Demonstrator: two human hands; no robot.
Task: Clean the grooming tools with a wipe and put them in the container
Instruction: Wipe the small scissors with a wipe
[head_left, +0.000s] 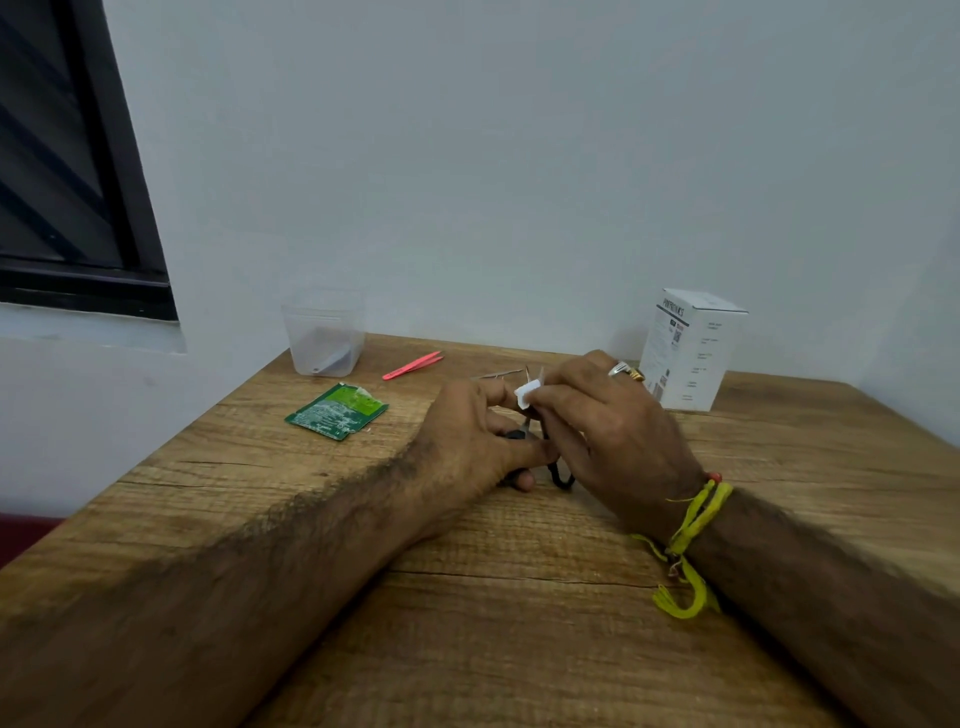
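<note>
My left hand (475, 439) grips the black handles of small scissors (561, 475), blades pointing up and apart. My right hand (602, 421) pinches a small white wipe (527, 393) against one blade. Pink tweezers (413, 365) lie on the wooden table (519, 597) behind my hands. A thin metal tool (496, 374) lies beside them. The clear plastic container (324, 332) stands at the back left with a bluish item inside.
A torn green wipe sachet (337, 411) lies left of my hands. A white cardboard box (688, 351) stands at the back right near the wall. A dark window frame (78, 156) is at the upper left. The table's left edge runs diagonally.
</note>
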